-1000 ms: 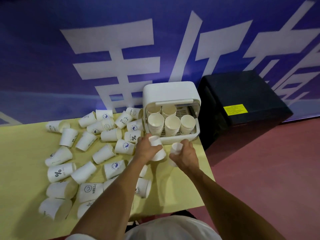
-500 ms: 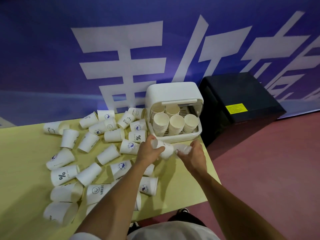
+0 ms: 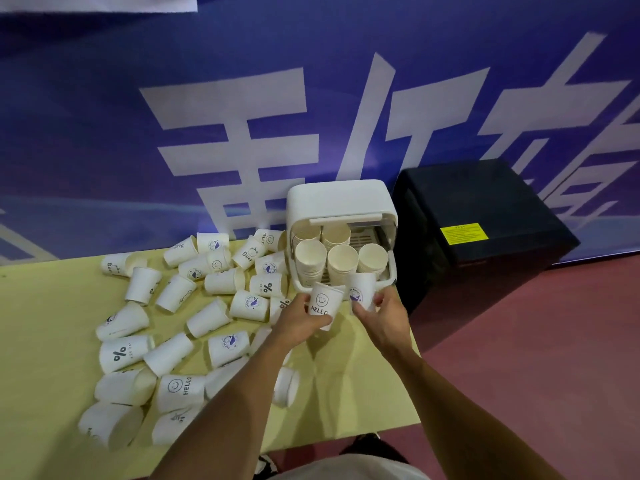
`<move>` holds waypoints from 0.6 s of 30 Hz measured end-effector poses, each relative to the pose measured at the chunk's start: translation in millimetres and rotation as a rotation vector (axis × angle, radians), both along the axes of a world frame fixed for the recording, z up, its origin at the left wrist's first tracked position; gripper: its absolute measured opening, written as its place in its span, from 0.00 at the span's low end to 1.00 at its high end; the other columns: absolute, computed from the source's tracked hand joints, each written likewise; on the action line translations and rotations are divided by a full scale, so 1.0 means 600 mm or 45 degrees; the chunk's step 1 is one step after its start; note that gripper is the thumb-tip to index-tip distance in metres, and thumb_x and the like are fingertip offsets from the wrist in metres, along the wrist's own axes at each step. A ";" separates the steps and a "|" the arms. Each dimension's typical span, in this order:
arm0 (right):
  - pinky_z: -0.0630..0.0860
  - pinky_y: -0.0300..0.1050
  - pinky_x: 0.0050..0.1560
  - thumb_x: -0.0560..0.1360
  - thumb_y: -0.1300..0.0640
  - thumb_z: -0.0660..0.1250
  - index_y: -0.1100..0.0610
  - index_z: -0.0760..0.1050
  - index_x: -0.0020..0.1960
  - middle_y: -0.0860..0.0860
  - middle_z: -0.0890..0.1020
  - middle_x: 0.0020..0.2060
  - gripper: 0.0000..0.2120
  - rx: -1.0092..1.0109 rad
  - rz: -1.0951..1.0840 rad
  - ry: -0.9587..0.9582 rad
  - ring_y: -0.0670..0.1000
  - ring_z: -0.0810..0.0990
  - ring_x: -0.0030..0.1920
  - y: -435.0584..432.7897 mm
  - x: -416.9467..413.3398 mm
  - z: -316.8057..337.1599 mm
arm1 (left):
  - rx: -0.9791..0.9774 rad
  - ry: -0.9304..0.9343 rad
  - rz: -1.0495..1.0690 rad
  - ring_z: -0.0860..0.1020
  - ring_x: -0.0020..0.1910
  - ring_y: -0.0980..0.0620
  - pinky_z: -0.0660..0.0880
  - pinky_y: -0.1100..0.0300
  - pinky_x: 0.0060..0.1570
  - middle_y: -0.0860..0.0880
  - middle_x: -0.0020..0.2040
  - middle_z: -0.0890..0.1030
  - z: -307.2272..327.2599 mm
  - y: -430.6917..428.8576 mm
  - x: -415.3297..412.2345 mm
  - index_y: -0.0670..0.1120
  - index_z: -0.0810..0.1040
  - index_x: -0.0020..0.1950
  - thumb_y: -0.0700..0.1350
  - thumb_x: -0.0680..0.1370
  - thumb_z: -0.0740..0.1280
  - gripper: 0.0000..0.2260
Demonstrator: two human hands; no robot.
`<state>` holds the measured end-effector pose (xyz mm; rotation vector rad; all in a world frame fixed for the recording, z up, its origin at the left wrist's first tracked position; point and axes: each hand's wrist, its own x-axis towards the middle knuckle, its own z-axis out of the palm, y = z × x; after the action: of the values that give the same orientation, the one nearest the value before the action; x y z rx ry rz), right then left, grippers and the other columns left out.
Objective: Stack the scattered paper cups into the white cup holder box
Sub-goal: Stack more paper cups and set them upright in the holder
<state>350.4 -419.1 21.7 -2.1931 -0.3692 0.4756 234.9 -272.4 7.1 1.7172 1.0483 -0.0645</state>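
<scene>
Head view: white box point(image 3: 341, 199) holds five cup stacks point(image 3: 342, 259); left hand point(image 3: 299, 323) grips HELLO cup point(image 3: 322, 304), right hand point(image 3: 388, 320) grips second cup point(image 3: 360, 289).

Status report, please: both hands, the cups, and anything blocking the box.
Left hand grips HELLO cup, upright. Right hand grips blue-logo cup beside it. Both before the open white box, five stacks inside. Path clear; many cups lie on table.

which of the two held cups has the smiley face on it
The HELLO cup, gripped by the left hand: a smiley sits above the word. The other cup, in the right hand, carries a round blue emblem instead.
</scene>
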 end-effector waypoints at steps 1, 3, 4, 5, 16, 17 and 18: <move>0.76 0.49 0.43 0.70 0.46 0.76 0.54 0.69 0.48 0.47 0.77 0.40 0.19 0.017 0.032 0.003 0.46 0.77 0.40 -0.006 0.012 0.004 | 0.001 -0.016 0.010 0.80 0.52 0.53 0.75 0.61 0.40 0.52 0.56 0.80 0.004 -0.008 0.009 0.50 0.72 0.67 0.48 0.70 0.76 0.27; 0.76 0.48 0.43 0.70 0.49 0.76 0.55 0.68 0.52 0.46 0.78 0.41 0.21 0.070 0.092 0.009 0.42 0.77 0.41 -0.015 0.037 0.009 | 0.003 -0.036 0.034 0.80 0.52 0.53 0.74 0.61 0.41 0.52 0.56 0.80 0.008 -0.021 0.027 0.49 0.72 0.66 0.47 0.70 0.76 0.26; 0.75 0.47 0.44 0.70 0.50 0.77 0.55 0.68 0.54 0.46 0.79 0.43 0.21 0.094 0.116 0.004 0.41 0.78 0.42 -0.018 0.051 0.009 | 0.012 -0.038 0.045 0.80 0.52 0.53 0.75 0.60 0.43 0.52 0.57 0.81 0.009 -0.026 0.035 0.49 0.73 0.65 0.47 0.70 0.77 0.26; 0.76 0.46 0.45 0.70 0.50 0.77 0.53 0.68 0.55 0.47 0.80 0.45 0.22 0.112 0.129 0.003 0.42 0.79 0.43 -0.020 0.064 0.010 | 0.020 -0.040 0.056 0.80 0.53 0.53 0.76 0.58 0.47 0.51 0.57 0.81 0.008 -0.029 0.042 0.50 0.73 0.65 0.47 0.70 0.77 0.26; 0.75 0.46 0.52 0.69 0.50 0.76 0.53 0.68 0.68 0.50 0.81 0.58 0.31 0.152 0.125 -0.098 0.52 0.80 0.56 0.004 0.166 0.014 | 0.088 -0.063 0.078 0.79 0.57 0.52 0.73 0.58 0.54 0.52 0.61 0.79 0.017 -0.036 0.094 0.50 0.70 0.69 0.45 0.69 0.78 0.31; 0.76 0.47 0.52 0.69 0.50 0.76 0.54 0.68 0.68 0.51 0.81 0.58 0.31 0.144 0.124 -0.103 0.53 0.80 0.56 0.011 0.172 0.011 | 0.092 -0.061 0.078 0.79 0.57 0.52 0.73 0.57 0.55 0.52 0.61 0.79 0.016 -0.035 0.096 0.50 0.70 0.69 0.46 0.69 0.78 0.31; 0.76 0.48 0.53 0.69 0.50 0.76 0.54 0.68 0.69 0.52 0.81 0.59 0.32 0.141 0.122 -0.104 0.54 0.80 0.57 0.018 0.176 0.008 | 0.094 -0.059 0.076 0.79 0.57 0.52 0.74 0.56 0.56 0.53 0.61 0.79 0.015 -0.034 0.098 0.51 0.70 0.69 0.46 0.69 0.78 0.31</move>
<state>456.3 -408.4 26.6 -2.0981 -0.5345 0.4089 293.7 -292.5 15.9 1.7438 1.0782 0.0526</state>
